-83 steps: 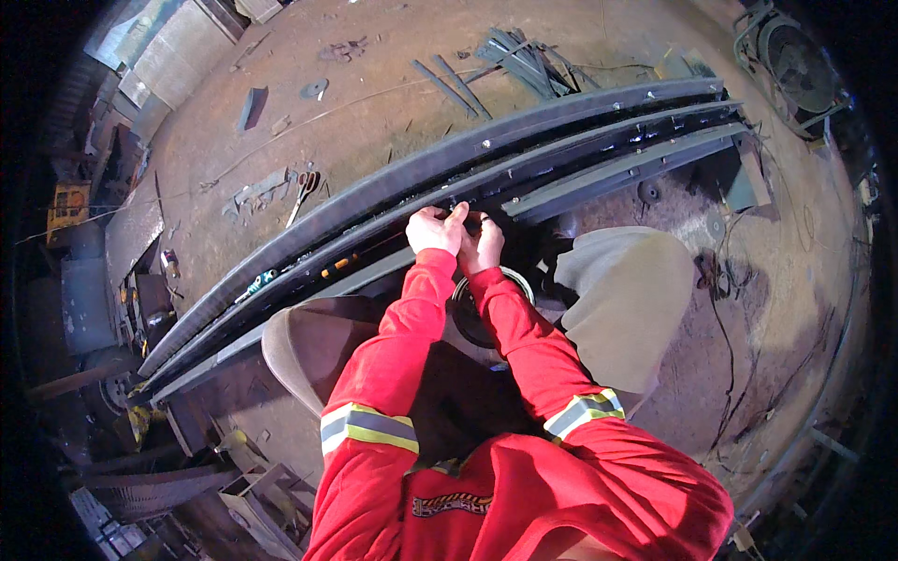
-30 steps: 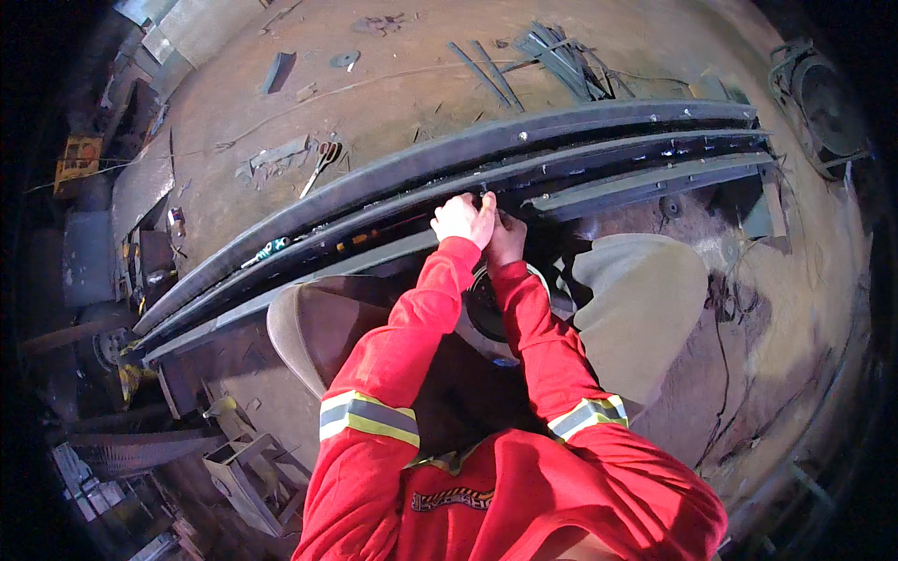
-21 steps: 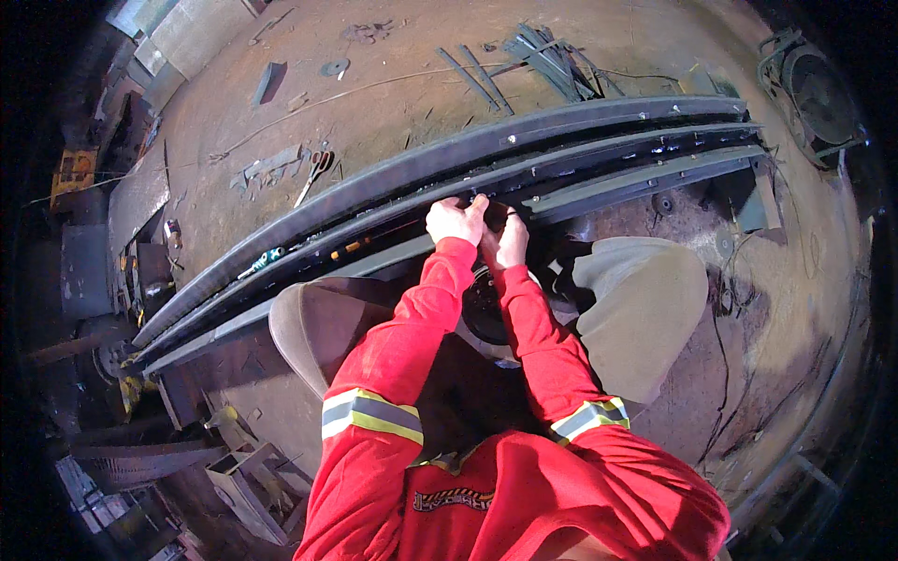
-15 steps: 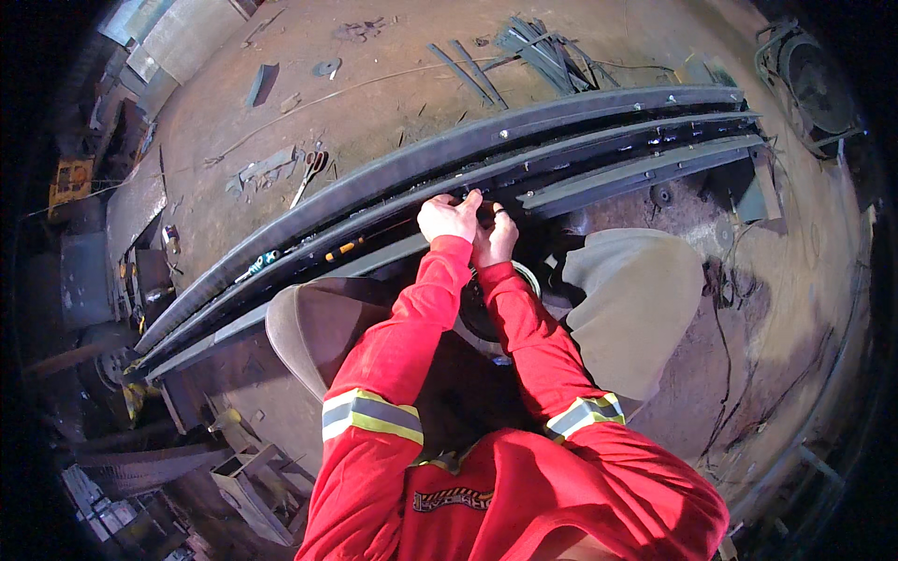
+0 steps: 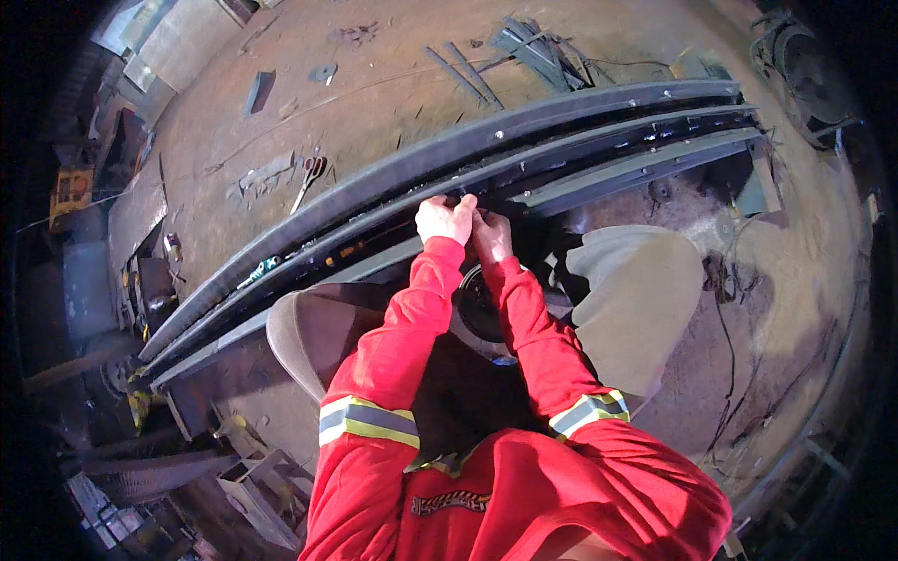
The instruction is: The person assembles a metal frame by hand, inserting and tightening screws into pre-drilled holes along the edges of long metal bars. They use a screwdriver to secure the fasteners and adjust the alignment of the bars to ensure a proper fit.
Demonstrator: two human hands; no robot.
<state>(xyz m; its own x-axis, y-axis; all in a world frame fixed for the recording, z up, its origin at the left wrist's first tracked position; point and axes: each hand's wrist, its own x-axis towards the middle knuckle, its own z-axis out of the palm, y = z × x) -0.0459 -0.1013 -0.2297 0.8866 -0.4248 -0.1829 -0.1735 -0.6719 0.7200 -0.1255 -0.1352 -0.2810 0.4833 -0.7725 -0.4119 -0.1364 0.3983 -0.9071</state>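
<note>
Three long dark metal rails run across in front of me; the far rail (image 5: 412,159) arcs the full width, and the middle rail (image 5: 599,140) lies just nearer. My left hand (image 5: 445,221) is closed at the middle rail, thumb against its fingers. Right beside it, fingers curled and touching the left, is my right hand (image 5: 491,236). Whatever they hold is too small or hidden to make out. Left of the hands, a teal-handled hand tool (image 5: 259,271) and an orange-and-black tool (image 5: 346,251) lie between the rails.
Red-handled scissors or snips (image 5: 310,176) lie on the floor beyond the rails. Loose metal strips (image 5: 538,51) are piled at the far side. A dark round object (image 5: 479,304) sits between my knees. Wooden and metal scrap (image 5: 257,486) crowds the lower left.
Both hands stay together at the middle rail. The right hand has shifted slightly down and left, its raised fingers now curled closer to the left hand. The view has moved a little.
</note>
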